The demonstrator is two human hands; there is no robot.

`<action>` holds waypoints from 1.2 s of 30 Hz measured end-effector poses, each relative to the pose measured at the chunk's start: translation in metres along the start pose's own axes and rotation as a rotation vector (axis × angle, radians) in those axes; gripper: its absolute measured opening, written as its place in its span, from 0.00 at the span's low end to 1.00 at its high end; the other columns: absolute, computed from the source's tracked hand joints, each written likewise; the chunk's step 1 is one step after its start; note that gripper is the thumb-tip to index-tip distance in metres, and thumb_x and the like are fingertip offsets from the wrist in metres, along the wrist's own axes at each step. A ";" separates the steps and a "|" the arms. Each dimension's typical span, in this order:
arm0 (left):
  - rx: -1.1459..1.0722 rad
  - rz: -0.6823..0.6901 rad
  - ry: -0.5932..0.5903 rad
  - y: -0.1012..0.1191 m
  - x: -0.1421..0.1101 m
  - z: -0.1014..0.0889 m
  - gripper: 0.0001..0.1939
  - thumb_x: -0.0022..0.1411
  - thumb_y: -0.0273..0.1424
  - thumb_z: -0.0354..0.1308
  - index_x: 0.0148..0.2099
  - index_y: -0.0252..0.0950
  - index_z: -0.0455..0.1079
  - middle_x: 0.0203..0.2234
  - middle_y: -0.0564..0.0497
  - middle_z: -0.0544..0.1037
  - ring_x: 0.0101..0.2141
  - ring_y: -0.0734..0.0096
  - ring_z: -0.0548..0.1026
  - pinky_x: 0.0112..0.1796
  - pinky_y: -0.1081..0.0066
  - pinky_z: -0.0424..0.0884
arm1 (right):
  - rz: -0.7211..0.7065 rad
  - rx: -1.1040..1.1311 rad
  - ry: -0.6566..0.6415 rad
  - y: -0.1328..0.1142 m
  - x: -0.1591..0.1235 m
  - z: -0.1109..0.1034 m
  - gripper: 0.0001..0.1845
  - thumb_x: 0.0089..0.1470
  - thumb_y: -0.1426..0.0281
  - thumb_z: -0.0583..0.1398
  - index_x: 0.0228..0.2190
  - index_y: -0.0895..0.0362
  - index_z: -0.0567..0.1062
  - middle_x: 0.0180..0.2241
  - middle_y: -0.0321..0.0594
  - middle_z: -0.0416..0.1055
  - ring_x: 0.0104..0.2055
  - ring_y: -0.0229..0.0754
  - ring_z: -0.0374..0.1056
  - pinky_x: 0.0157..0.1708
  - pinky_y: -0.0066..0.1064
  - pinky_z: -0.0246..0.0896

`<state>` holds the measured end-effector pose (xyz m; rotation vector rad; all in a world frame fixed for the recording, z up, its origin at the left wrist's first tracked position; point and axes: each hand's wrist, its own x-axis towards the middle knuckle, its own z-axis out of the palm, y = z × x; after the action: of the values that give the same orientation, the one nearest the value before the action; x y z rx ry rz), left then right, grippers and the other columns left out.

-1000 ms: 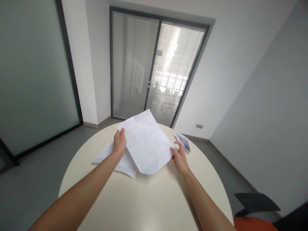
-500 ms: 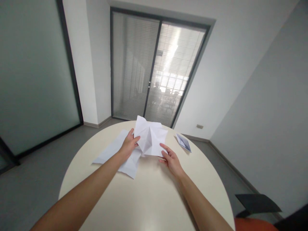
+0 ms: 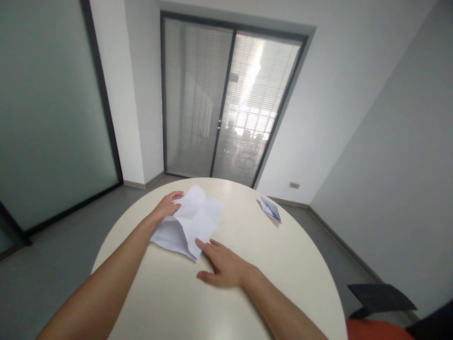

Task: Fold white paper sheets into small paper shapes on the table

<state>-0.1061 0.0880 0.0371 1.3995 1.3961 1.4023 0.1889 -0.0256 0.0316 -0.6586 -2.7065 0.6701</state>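
Two creased white paper sheets point(image 3: 193, 219) lie stacked on a round cream table point(image 3: 247, 293). My left hand point(image 3: 169, 204) rests on the far left corner of the paper, its fingers stretched out along the edge. Flat on the table at the near corner of the sheets lies my right hand point(image 3: 221, 267), fingers spread and the fingertips touching the paper's edge. Neither hand holds anything.
A small folded paper shape point(image 3: 271, 209) sits near the table's far right edge. A black and orange chair point(image 3: 378, 307) stands at the lower right. Beyond the table are a glass door with blinds point(image 3: 226, 99) and a frosted glass wall point(image 3: 49, 104).
The upper sheet was held up between both hands, then crumpled inward and was laid down on the lower sheet. My right hand came down flat near the paper's near corner; my left hand moved left.
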 end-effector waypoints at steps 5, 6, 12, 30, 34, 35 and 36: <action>0.132 0.050 0.023 -0.010 -0.002 0.001 0.23 0.38 0.20 0.59 0.41 0.36 0.76 0.48 0.42 0.80 0.53 0.51 0.76 0.60 0.56 0.65 | 0.154 -0.187 0.029 -0.001 -0.007 -0.020 0.38 0.57 0.56 0.62 0.65 0.58 0.64 0.56 0.51 0.73 0.55 0.52 0.70 0.56 0.39 0.62; 0.163 0.058 0.016 -0.011 -0.003 0.002 0.23 0.38 0.20 0.59 0.41 0.37 0.76 0.49 0.43 0.80 0.53 0.51 0.75 0.60 0.56 0.65 | 0.193 -0.220 0.023 0.000 -0.011 -0.026 0.36 0.57 0.56 0.61 0.63 0.57 0.67 0.51 0.49 0.77 0.51 0.51 0.73 0.52 0.38 0.64; 0.392 0.105 -0.134 -0.024 -0.008 0.013 0.28 0.39 0.21 0.56 0.46 0.38 0.77 0.52 0.42 0.78 0.56 0.49 0.73 0.61 0.57 0.63 | 0.348 -0.340 0.058 0.011 -0.022 -0.048 0.23 0.60 0.57 0.59 0.54 0.52 0.77 0.41 0.42 0.82 0.42 0.47 0.77 0.44 0.32 0.64; 0.846 0.250 -0.333 -0.008 -0.037 0.043 0.27 0.56 0.37 0.61 0.57 0.32 0.73 0.53 0.33 0.74 0.55 0.46 0.72 0.57 0.58 0.64 | 0.106 -0.449 0.099 0.003 -0.007 -0.034 0.32 0.56 0.70 0.62 0.62 0.54 0.67 0.57 0.47 0.71 0.58 0.49 0.66 0.61 0.42 0.54; 0.846 0.239 -0.365 -0.010 -0.045 0.055 0.28 0.57 0.41 0.61 0.58 0.35 0.72 0.57 0.34 0.72 0.60 0.43 0.66 0.59 0.55 0.61 | 0.264 -0.523 0.013 0.000 -0.006 -0.036 0.20 0.60 0.75 0.55 0.52 0.54 0.76 0.42 0.45 0.79 0.45 0.47 0.74 0.48 0.35 0.62; 0.851 0.223 -0.360 -0.012 -0.047 0.059 0.29 0.57 0.43 0.61 0.58 0.35 0.72 0.59 0.33 0.70 0.63 0.41 0.62 0.61 0.53 0.57 | 0.318 -0.547 0.011 0.000 -0.007 -0.039 0.18 0.59 0.75 0.56 0.49 0.54 0.77 0.41 0.45 0.79 0.43 0.47 0.74 0.46 0.35 0.62; 0.859 0.211 -0.344 -0.013 -0.049 0.062 0.30 0.58 0.44 0.60 0.59 0.35 0.71 0.61 0.33 0.68 0.66 0.40 0.58 0.63 0.50 0.53 | 0.359 -0.561 0.017 0.000 -0.008 -0.041 0.17 0.58 0.75 0.56 0.48 0.55 0.77 0.41 0.45 0.79 0.43 0.47 0.75 0.45 0.34 0.62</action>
<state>-0.0404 0.0562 0.0043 2.2476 1.7233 0.5981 0.2104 -0.0142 0.0659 -1.2911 -2.7871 -0.0500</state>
